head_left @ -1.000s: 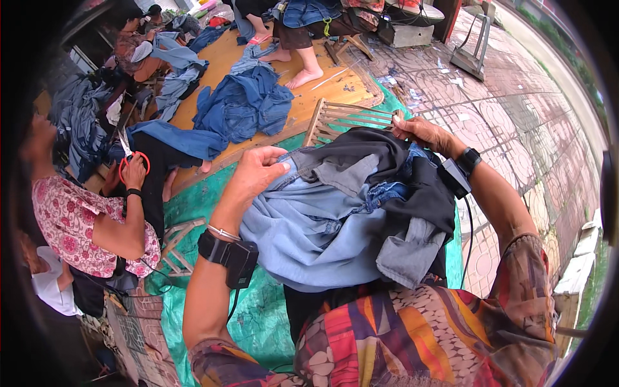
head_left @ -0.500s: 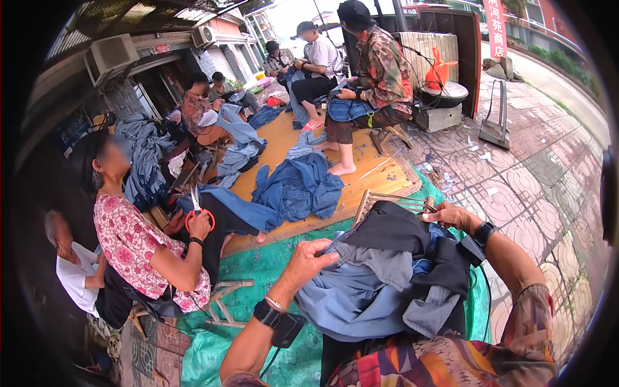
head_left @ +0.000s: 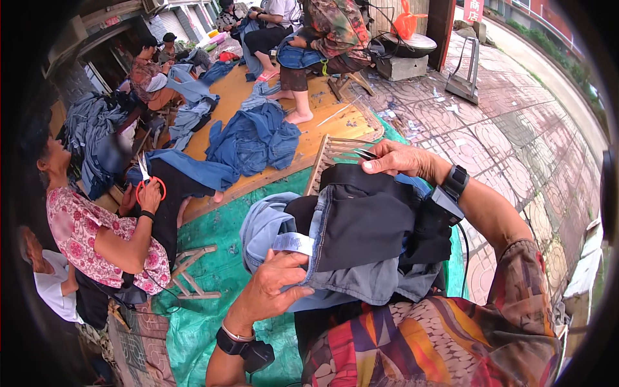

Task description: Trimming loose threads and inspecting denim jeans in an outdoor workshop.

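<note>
Across my lap lies a pair of jeans (head_left: pixel 263 219), light blue outside, turned partly inside out with black and grey pocket cloth (head_left: pixel 367 226) showing. My left hand (head_left: pixel 269 287) is closed at the garment's near-left seam, its fingers beside a white label (head_left: pixel 294 243) sewn there. At the far edge of the black cloth, my right hand (head_left: pixel 401 160) is closed around small dark thread snips (head_left: pixel 366 154). Their pointed tips stick out to the left of the thumb. My right palm hides the rest of the tool.
A slatted wooden stool (head_left: pixel 320 161) stands just beyond the jeans. A blue denim heap (head_left: pixel 255 142) lies on a wooden board (head_left: pixel 342 122), bordered by green sheeting (head_left: pixel 238 248). At left a person (head_left: pixel 106 229) holds orange-handled scissors (head_left: pixel 150 187). Several others sit farther off with denim.
The view has shifted, moving the surroundings left and up. The jeans are spread differently, so the white label and more black cloth now show. The snips' tips have become visible in my right hand.
</note>
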`<action>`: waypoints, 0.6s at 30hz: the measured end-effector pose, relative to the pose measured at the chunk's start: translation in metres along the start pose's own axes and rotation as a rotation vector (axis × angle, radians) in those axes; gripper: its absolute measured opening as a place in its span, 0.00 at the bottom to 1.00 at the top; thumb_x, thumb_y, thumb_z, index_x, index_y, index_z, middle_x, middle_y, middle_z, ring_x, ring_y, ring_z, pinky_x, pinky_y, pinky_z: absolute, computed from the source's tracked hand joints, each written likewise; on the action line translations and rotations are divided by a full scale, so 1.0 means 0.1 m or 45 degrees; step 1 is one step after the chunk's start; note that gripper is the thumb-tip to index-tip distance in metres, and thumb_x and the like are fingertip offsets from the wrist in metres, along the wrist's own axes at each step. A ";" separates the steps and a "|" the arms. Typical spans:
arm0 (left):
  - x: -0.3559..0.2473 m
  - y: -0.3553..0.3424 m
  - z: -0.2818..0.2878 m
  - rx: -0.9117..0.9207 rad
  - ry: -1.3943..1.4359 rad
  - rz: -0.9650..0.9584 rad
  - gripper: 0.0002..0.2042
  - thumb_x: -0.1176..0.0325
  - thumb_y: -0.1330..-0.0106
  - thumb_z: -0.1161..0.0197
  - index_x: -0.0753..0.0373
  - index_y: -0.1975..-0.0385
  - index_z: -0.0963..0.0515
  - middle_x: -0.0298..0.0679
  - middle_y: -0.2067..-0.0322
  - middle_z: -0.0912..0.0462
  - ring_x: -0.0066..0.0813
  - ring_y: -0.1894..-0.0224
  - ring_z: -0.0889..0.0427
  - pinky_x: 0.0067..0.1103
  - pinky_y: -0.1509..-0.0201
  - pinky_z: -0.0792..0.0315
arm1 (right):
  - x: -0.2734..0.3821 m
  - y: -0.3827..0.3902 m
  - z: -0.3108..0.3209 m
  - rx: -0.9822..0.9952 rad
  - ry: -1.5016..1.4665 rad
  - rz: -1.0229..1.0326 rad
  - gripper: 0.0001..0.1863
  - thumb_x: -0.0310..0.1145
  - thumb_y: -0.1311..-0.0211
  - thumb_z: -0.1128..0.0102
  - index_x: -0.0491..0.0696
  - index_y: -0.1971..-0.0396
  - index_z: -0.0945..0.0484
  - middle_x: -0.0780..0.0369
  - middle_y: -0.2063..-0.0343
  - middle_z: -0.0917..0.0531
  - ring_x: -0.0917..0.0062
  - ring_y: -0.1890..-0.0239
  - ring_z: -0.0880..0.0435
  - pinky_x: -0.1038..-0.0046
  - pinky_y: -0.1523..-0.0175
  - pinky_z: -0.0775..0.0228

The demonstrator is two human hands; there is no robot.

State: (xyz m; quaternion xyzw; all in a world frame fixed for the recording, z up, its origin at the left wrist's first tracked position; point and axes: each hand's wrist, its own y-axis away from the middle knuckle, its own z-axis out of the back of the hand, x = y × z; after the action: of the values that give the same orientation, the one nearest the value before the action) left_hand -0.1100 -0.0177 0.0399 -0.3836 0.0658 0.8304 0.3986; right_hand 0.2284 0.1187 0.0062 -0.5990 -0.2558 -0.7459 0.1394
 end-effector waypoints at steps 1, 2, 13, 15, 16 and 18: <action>0.02 0.01 -0.02 0.011 -0.015 -0.007 0.12 0.66 0.54 0.31 0.65 0.74 0.26 0.44 0.59 0.24 0.43 0.56 0.27 0.37 0.51 0.41 | 0.08 0.05 -0.04 0.042 -0.015 -0.042 0.18 0.46 0.50 0.34 0.45 0.72 0.23 0.75 0.82 0.29 0.93 0.82 0.38 0.88 0.78 0.48; 0.05 0.00 -0.04 0.021 -0.031 -0.016 0.13 0.66 0.54 0.30 0.65 0.74 0.26 0.44 0.59 0.24 0.43 0.56 0.27 0.37 0.51 0.41 | 0.07 0.05 -0.07 0.034 -0.012 -0.056 0.18 0.46 0.50 0.34 0.45 0.72 0.23 0.75 0.82 0.29 0.93 0.82 0.38 0.88 0.78 0.48; 0.68 -0.32 0.13 -0.114 -0.388 0.355 0.12 0.70 0.52 0.34 0.68 0.79 0.32 0.42 0.82 0.34 0.33 0.76 0.29 0.26 0.70 0.37 | 0.91 0.45 0.20 -0.563 0.473 0.581 0.14 0.31 0.47 0.37 0.47 0.83 0.33 0.75 0.83 0.34 0.93 0.76 0.39 0.85 0.70 0.45; 1.54 -0.33 0.35 -0.039 0.090 0.459 0.14 0.70 0.52 0.35 0.67 0.83 0.36 0.38 0.85 0.44 0.21 0.79 0.37 0.24 0.74 0.40 | 1.35 0.37 0.24 -0.766 0.889 0.719 0.11 0.34 0.46 0.37 0.42 0.71 0.23 0.72 0.81 0.28 0.91 0.74 0.33 0.82 0.67 0.38; 1.44 -0.49 0.57 -0.078 -0.010 0.467 0.15 0.70 0.51 0.36 0.67 0.85 0.37 0.34 0.85 0.46 0.19 0.78 0.40 0.23 0.75 0.41 | 1.50 0.28 0.32 -0.773 1.076 0.762 0.13 0.35 0.46 0.37 0.42 0.65 0.22 0.70 0.81 0.27 0.89 0.73 0.32 0.81 0.65 0.37; 1.15 -0.80 1.13 -0.300 -0.130 0.458 0.10 0.70 0.50 0.37 0.67 0.83 0.31 0.26 0.84 0.38 0.16 0.77 0.40 0.19 0.75 0.41 | 1.94 0.29 0.49 -0.818 1.093 0.910 0.11 0.38 0.44 0.38 0.45 0.74 0.23 0.74 0.83 0.28 0.92 0.77 0.33 0.83 0.72 0.41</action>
State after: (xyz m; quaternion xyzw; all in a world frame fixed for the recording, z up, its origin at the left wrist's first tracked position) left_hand -0.1638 0.1532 0.0549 -0.3671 0.0153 0.9085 0.1992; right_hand 0.2362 0.1400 0.2071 -0.3073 0.2741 -0.8662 0.2830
